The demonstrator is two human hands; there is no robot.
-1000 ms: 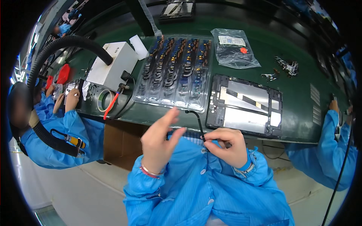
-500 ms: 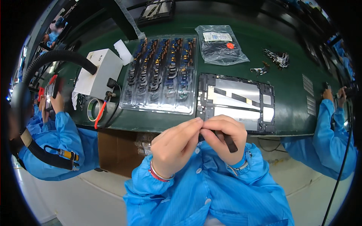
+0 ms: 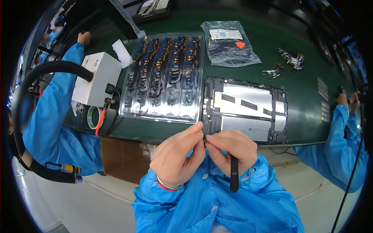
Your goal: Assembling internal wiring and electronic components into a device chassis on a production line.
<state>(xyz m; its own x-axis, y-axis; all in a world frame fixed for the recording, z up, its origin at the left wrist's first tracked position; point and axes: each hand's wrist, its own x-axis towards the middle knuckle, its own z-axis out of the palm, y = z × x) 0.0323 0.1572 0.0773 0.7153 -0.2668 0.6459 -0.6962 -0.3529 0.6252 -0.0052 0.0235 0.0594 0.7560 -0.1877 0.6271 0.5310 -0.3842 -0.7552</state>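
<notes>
Before the green bench (image 3: pixel 155 131), we find our left hand (image 3: pixel 175 155) and right hand (image 3: pixel 235 149) pinching a small dark piece (image 3: pixel 204 134) near the device frame (image 3: pixel 248 129), presumably for steadiness, the right also palming a black strip (image 3: pixel 234 176).

Striped blue smock (image 3: pixel 190 202) (pale buttons (image 3: pixel 214 208))

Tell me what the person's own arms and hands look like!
Both arms have loose, bright blue sleeves, gathered near the wrists. The left hand and right hand wear no gloves. Red and silvery bracelets circle the left wrist.
</notes>
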